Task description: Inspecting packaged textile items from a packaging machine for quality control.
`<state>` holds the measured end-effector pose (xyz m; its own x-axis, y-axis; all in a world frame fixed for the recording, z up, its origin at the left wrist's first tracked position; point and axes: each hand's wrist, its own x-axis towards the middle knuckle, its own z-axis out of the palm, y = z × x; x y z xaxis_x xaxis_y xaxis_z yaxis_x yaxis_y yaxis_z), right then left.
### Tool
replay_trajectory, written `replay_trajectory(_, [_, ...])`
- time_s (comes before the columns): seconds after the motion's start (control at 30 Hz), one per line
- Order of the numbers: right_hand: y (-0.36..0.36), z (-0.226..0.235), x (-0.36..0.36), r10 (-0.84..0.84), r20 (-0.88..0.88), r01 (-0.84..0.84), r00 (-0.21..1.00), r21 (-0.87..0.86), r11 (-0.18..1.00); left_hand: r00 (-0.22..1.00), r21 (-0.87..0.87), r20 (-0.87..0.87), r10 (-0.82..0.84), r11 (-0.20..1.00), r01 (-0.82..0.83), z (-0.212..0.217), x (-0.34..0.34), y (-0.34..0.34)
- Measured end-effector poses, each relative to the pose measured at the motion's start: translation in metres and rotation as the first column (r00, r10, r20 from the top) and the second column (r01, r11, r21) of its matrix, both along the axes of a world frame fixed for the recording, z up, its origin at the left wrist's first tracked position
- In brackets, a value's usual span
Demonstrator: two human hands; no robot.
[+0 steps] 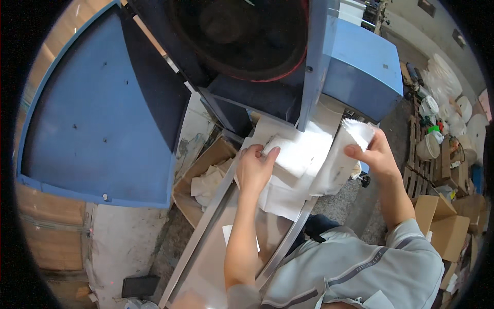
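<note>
White paper bags [288, 198] lie in a loose pile on a metal tray [206, 252] in front of me. My left hand [254, 167] grips the left edge of a small stack of white paper bags [296, 154], its thumb on top and its fingers curled at the side. To the right, my right hand [378, 154] pinches the upper end of a long white paper bag [334, 167] with a zigzag-cut edge. That bag hangs slanting over the tray's right side. Some of my right fingers are hidden behind it.
A blue machine with a dark round opening [239, 38] rises beyond the tray, its blue door [98, 118] swung out at left. A cardboard box [188, 201] with white paper stands left below the tray. At right are pallets [414, 154], buckets [428, 148] and cartons [445, 226].
</note>
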<state>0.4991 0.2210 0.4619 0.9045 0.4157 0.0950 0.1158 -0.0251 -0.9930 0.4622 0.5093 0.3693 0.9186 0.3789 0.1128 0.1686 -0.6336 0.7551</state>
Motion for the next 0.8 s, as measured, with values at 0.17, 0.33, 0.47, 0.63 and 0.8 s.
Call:
replay_trajectory(0.17, [-0.027,-0.018,-0.008,-0.005,-0.014,0.005,1.0,0.034,0.999,0.987,-0.122,-0.127,-0.096,0.989,0.08,0.004,0.013,-0.001])
replay_trajectory(0.33, [-0.031,-0.023,-0.006,0.033,0.004,-0.033,0.999,0.03,0.999,0.992,0.068,-0.082,-0.099,0.992,0.104,0.001,0.017,-0.004])
replay_trajectory(0.47, [-0.031,-0.027,-0.001,0.036,0.001,-0.036,0.999,0.016,0.999,0.979,-0.009,-0.118,-0.165,0.986,0.165,0.001,0.027,0.0])
replay_trajectory(0.63, [-0.023,-0.023,0.0,0.042,-0.016,-0.042,0.999,0.023,0.999,0.966,-0.119,-0.173,-0.194,0.977,0.175,0.004,0.031,0.003])
replay_trajectory(0.8, [-0.024,-0.022,0.002,0.044,0.003,-0.044,0.999,0.007,0.999,0.98,-0.121,-0.07,-0.187,0.977,0.178,0.016,0.02,-0.005])
